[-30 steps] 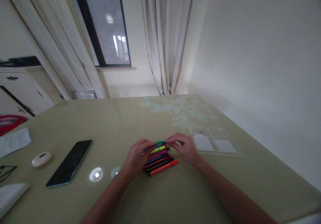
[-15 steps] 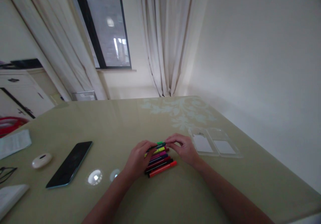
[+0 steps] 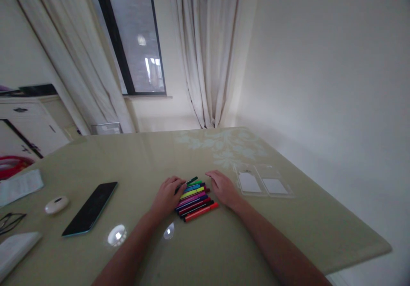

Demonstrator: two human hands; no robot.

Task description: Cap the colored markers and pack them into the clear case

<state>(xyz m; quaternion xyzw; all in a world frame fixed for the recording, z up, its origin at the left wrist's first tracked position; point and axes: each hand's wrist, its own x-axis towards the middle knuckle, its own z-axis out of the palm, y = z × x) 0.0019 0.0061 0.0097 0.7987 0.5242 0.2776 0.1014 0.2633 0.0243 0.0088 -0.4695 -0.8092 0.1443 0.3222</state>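
1. Nearest in the row of markers is the red-orange marker (image 3: 201, 212), lying slantwise on the table (image 3: 198, 256) between the forearms. Being on the outer edge with nothing on its near side, it could roll towards the person if the row is nudged.
2. Beyond it, close together, lie dark, purple, yellow (image 3: 192, 193), blue and green (image 3: 197, 182) markers. Their ends are uneven, so a push on one end could skew the others or make one ride up over its neighbour.
3. The left hand (image 3: 168, 194) is at the left ends of the row, thumb and forefinger nearly together around a slim dark marker (image 3: 192, 180). The other fingers are bent and partly hidden. The palm sits low, so it could drag neighbouring markers along.
4. That dark marker slants across the row's far side, its free end past the fingertips. Held towards one end, it could swivel in the grip or knock the green one.
5. The right hand (image 3: 222, 188) is off the row's right ends, forefinger extended and the rest curled. No marker shows in it; its thumb and inner side are hidden, so I cannot tell how far it is closed.
6. The clear case (image 3: 260, 181) lies open beyond the right wrist; a sideways sweep could bump it.
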